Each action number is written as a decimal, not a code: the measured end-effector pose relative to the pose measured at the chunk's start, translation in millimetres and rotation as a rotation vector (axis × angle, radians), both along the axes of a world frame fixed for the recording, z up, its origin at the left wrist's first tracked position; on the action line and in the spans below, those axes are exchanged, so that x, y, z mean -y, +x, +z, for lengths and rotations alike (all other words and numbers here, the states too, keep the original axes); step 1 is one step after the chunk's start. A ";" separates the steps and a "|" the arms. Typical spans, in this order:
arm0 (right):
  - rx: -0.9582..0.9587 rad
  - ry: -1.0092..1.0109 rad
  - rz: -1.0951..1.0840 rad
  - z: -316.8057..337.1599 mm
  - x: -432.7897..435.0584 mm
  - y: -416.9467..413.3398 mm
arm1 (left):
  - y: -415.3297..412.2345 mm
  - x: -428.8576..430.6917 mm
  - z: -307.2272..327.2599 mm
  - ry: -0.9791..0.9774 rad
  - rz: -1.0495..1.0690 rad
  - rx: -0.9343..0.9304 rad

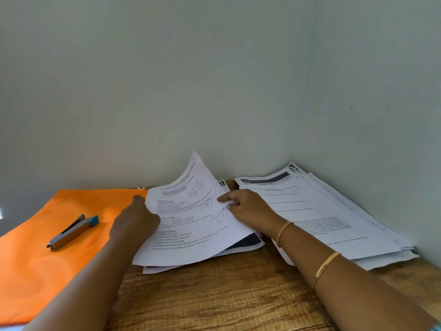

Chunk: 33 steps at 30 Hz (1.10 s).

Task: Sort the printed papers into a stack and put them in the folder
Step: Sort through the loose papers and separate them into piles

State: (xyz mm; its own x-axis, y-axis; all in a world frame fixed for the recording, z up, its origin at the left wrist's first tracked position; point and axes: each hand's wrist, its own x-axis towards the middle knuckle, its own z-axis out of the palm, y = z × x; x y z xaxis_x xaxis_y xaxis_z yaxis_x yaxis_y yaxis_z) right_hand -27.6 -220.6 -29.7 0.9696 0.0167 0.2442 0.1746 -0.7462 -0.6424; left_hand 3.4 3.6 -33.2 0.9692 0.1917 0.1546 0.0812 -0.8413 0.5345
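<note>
Head view showed the top sheet (191, 225) lifted off the middle pile (248, 242), its long axis running from the near table (214, 297) edge toward the wall, with the far right corner curled up in the air. The right hand (250, 211) pinched the sheet's right edge between thumb and curled fingers. The left hand (136, 223) lay at the sheet's left edge with one finger stretched toward the far left corner. Its other fingers were hidden behind the back of the hand, so I could not tell whether they gripped the paper or only steadied it. The folder (35, 259) lay flat to the left, just beside the sheet, and the left hand was the nearer one to it. A stapler (71, 231) rested on the folder and would likely need shifting before it could be opened. The right pile (334, 223) sat fanned against the wall, to the right of the right hand. How many sheets remained under the lifted one was hidden, and the print was too small to read.
</note>
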 end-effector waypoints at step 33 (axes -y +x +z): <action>0.133 0.847 -0.582 6.8 88.9 17.9 | 7.8 8.5 -13.2 0.095 -0.110 -0.092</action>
